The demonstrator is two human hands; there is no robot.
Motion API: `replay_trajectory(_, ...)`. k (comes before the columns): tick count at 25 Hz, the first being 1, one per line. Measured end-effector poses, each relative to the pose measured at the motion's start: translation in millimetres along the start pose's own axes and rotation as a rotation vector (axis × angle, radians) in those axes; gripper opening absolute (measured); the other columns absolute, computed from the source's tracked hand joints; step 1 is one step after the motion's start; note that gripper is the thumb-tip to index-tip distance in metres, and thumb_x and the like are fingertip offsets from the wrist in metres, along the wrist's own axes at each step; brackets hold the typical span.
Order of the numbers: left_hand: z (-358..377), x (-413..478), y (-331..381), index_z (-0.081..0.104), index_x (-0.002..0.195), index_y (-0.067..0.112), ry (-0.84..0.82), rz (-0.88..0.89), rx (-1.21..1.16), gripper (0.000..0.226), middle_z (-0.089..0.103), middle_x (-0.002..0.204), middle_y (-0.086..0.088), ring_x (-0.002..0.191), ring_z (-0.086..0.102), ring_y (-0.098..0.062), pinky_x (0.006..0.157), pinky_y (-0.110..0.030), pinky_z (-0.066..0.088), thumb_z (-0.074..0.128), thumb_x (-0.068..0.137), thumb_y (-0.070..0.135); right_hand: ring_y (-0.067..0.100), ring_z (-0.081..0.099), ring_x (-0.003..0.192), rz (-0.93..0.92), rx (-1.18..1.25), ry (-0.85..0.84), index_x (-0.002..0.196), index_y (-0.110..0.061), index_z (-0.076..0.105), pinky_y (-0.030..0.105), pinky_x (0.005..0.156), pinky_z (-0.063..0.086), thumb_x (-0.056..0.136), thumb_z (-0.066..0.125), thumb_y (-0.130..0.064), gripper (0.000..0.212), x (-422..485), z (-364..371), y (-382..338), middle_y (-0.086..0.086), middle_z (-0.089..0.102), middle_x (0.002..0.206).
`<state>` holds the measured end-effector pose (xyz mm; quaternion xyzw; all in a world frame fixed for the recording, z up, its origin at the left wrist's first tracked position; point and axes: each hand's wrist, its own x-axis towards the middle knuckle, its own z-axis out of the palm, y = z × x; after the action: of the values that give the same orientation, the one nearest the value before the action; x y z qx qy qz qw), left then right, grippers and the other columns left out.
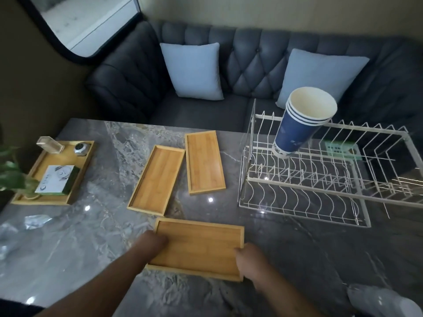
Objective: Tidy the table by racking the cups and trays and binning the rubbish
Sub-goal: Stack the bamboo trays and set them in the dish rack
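Observation:
Three bamboo trays lie flat on the grey marble table (96,225). The near tray (201,245) is held at both short ends: my left hand (152,244) grips its left end, my right hand (250,259) its right end. Two more trays lie beyond it, one angled (156,180) and one nearly upright in the view (204,162). A white wire rack (304,179) stands at the right. A stack of blue paper cups (297,126) leans tilted on the rack's upper tier, open end up.
A larger bamboo tray (77,170) at the far left holds a booklet, a small round device and a clear holder, with plant leaves (11,172) beside it. Crumpled clear plastic (34,221) lies at the left edge, another piece (377,298) at the bottom right. A dark sofa with cushions stands behind.

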<state>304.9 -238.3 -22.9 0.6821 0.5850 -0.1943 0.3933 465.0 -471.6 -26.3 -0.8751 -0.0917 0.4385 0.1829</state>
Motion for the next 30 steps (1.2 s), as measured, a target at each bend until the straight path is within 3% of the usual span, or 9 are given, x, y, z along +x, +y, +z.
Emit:
replay_trajectory(3,-12,1,-15,0.071,0.104,0.006,-0.031,0.081,0.029,0.029,0.07,0.107,-0.014,0.101,0.066,-0.029,0.089,-0.039,0.051,0.06,0.096,0.031,0.033,0.065,0.105,-0.026,-0.015,-0.065,0.096,-0.012,0.056,0.039,0.082,0.056,0.095,0.053,-0.03,0.019,2,-12,0,0.013,0.066,0.108)
replay_trajectory(7,-34,18,-18,0.072,0.085,0.005,0.011,0.105,0.015,0.026,0.074,0.09,-0.015,0.088,0.071,-0.033,0.084,-0.043,0.057,0.061,0.094,0.026,0.025,0.065,0.091,-0.088,-0.24,-0.093,0.083,-0.019,0.058,0.027,0.058,0.039,0.087,0.054,-0.036,0.018,6,-30,3,0.004,0.067,0.092)
replay_trajectory(9,-41,35,-19,0.071,0.084,0.006,0.038,0.095,-0.02,0.023,0.075,0.097,-0.018,0.094,0.072,-0.037,0.088,-0.048,0.06,0.062,0.094,0.025,0.026,0.066,0.095,-0.102,-0.421,-0.067,0.084,-0.021,0.06,0.028,0.068,0.044,0.081,0.051,-0.042,0.023,4,-39,2,0.004,0.069,0.097)
replay_trajectory(12,-53,63,-19,0.069,0.107,0.007,0.064,0.108,-0.071,0.02,0.071,0.109,-0.027,0.102,0.068,-0.046,0.092,-0.054,0.057,0.059,0.094,0.02,0.025,0.066,0.1,-0.087,-0.531,-0.023,0.099,-0.02,0.066,0.03,0.074,0.043,0.082,0.05,-0.039,0.03,1,-43,-8,0.005,0.07,0.111)
replay_trajectory(16,-59,82,-19,0.055,0.132,0.022,0.066,0.206,0.008,0.038,0.069,0.114,-0.02,0.097,0.069,-0.037,0.086,-0.043,0.058,0.061,0.094,0.025,0.027,0.066,0.107,-0.119,-0.649,-0.034,0.107,-0.013,0.068,0.033,0.081,0.049,0.086,0.054,-0.04,0.037,-2,-37,-36,0.01,0.069,0.119)
replay_trajectory(18,-61,89,-21,0.058,0.128,0.021,0.011,0.199,-0.023,0.036,0.069,0.108,-0.017,0.092,0.069,-0.032,0.084,-0.042,0.058,0.064,0.093,0.027,0.028,0.065,0.109,-0.128,-0.648,-0.051,0.111,-0.012,0.067,0.033,0.086,0.05,0.088,0.053,-0.045,0.042,-5,-29,-56,0.011,0.068,0.121)
replay_trajectory(21,-73,97,-31,0.059,0.117,0.024,-0.049,0.205,-0.044,0.029,0.068,0.089,-0.007,0.077,0.068,-0.023,0.064,-0.032,0.055,0.068,0.09,0.027,0.028,0.063,0.109,-0.154,-0.637,-0.071,0.115,-0.013,0.064,0.032,0.084,0.046,0.092,0.052,-0.045,0.041,-6,-15,-91,0.011,0.066,0.122)
replay_trajectory(26,-111,119,-65,0.063,0.102,0.031,-0.03,0.171,-0.004,0.013,0.068,0.103,-0.006,0.089,0.067,-0.024,0.077,-0.033,0.055,0.064,0.089,0.033,0.024,0.064,0.103,-0.243,-0.663,-0.123,0.096,-0.019,0.063,0.036,0.087,0.051,0.09,0.053,-0.043,0.026,4,11,-156,0.006,0.067,0.116)
replay_trajectory(30,-144,142,-103,0.066,0.119,0.021,0.015,0.171,0.125,0.031,0.069,0.119,-0.011,0.103,0.065,-0.029,0.088,-0.035,0.05,0.057,0.095,0.037,0.025,0.064,0.101,-0.299,-0.699,-0.168,0.105,-0.017,0.065,0.036,0.087,0.052,0.09,0.057,-0.041,0.03,18,30,-204,0.006,0.069,0.111)
